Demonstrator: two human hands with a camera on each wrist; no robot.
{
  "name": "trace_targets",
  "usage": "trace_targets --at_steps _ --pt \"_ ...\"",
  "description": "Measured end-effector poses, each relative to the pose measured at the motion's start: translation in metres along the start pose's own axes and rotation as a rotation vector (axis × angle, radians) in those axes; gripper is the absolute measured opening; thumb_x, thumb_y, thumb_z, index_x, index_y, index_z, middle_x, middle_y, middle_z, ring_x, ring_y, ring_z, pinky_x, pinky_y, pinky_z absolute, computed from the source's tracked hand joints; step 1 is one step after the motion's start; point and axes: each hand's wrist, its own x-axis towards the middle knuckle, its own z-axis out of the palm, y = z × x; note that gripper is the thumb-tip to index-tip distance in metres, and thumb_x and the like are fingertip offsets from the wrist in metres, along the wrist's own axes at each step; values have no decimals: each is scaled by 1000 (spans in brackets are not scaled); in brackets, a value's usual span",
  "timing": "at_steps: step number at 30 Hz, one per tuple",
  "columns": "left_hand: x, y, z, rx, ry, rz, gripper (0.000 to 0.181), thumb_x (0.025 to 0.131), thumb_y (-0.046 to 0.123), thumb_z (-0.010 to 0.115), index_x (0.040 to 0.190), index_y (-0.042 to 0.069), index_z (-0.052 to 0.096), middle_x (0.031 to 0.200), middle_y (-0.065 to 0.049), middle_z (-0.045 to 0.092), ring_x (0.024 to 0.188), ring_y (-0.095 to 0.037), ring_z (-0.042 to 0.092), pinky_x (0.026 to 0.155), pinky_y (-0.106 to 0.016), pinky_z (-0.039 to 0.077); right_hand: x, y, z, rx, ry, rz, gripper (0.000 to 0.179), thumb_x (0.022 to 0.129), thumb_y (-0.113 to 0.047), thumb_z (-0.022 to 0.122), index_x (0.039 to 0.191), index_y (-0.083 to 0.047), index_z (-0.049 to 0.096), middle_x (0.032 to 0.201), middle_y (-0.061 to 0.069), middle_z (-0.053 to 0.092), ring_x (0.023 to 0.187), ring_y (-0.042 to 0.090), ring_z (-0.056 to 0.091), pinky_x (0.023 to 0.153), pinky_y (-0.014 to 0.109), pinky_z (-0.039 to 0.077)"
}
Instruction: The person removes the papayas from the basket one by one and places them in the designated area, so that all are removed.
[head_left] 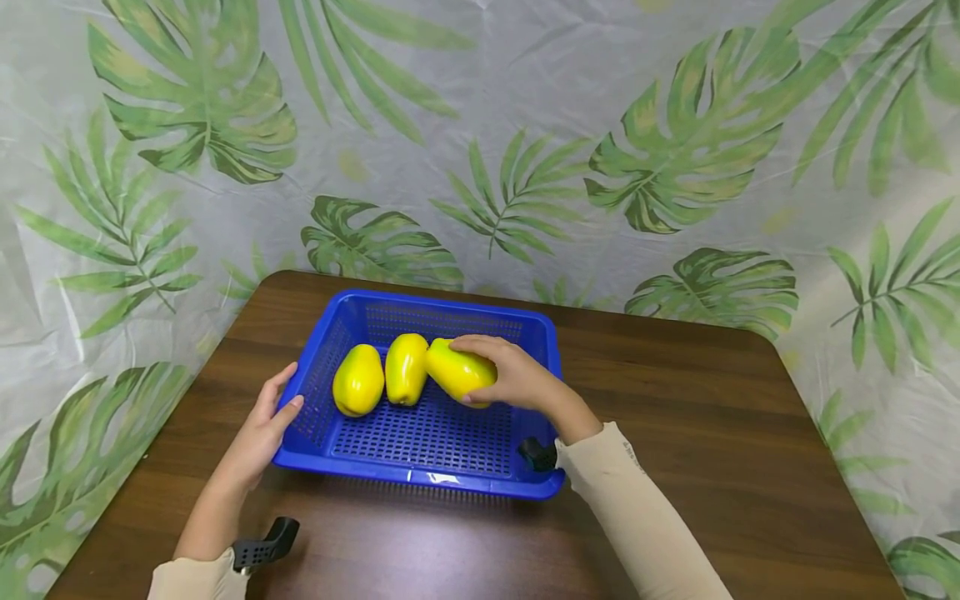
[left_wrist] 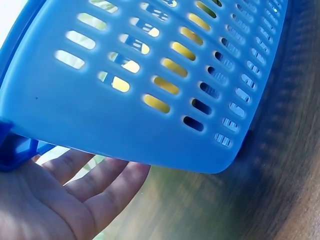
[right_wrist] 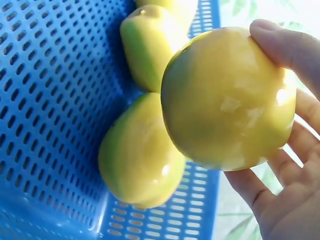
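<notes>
A blue plastic basket (head_left: 420, 482) with slotted walls stands on the table. My left hand (head_left: 262, 425) holds its left rim, thumb on the rim; in the left wrist view the fingers (left_wrist: 112, 187) pass along the basket's outer edge. My right hand (head_left: 517, 375) grips a glossy yellow-green papaya (head_left: 459, 372) over the basket's right half, fingers and thumb on opposite sides. Two more papayas, one at left (head_left: 358, 382) and one in the middle (head_left: 407, 371), lie inside. The right wrist view shows the gripped papaya (right_wrist: 227, 100) in front of others, including a near papaya (right_wrist: 142, 155).
The brown wooden table (head_left: 675, 400) extends to both sides and in front of the basket. Behind it hangs a pale leaf-patterned cloth (head_left: 525, 100). A black wrist mount (head_left: 266, 543) sits on the left arm, another black mount (head_left: 537, 454) on the right, over the basket's front right corner.
</notes>
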Motion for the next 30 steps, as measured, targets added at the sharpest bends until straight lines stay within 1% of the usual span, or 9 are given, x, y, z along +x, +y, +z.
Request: trace_targets --at_steps 6,11,16,20,24,30 --pt "0 0 0 5 3 -2 59 98 30 34 144 13 2 138 -22 18 106 -33 41 76 -25 43 -5 -1 -8 -5 59 6 67 71 -25 77 130 -15 48 133 0 42 121 19 36 90 39 37" --pt "-1 0 0 5 3 -6 59 98 30 35 144 14 2 137 -22 20 104 -30 43 75 -26 43 -11 -3 -17 9 107 -3 67 71 -25 77 131 -15 48 134 -1 42 121 21 36 91 42 36" --pt "0 0 0 11 3 -3 59 98 31 35 145 14 2 138 -22 19 106 -33 41 76 -25 43 -20 -5 -28 18 164 -15 68 71 -27 77 131 -16 47 134 -1 42 120 22 35 93 43 32" --pt "0 0 1 16 4 3 59 98 31 34 144 13 3 139 -22 18 108 -35 38 76 -24 42 -27 -4 -37 29 213 -36 68 71 -27 77 132 -16 47 134 0 42 118 23 36 91 43 35" --pt "0 0 1 20 8 5 59 98 31 35 144 13 4 138 -22 18 108 -35 38 76 -23 41 -35 -2 -44 10 261 -49 69 71 -26 78 132 -15 47 134 1 42 119 23 37 90 42 36" --pt "-1 0 1 24 11 3 59 98 31 35 144 12 4 139 -22 17 109 -35 37 77 -23 40 -48 3 -54 -3 318 -13 69 71 -26 77 132 -14 47 135 0 40 120 23 36 87 41 39"
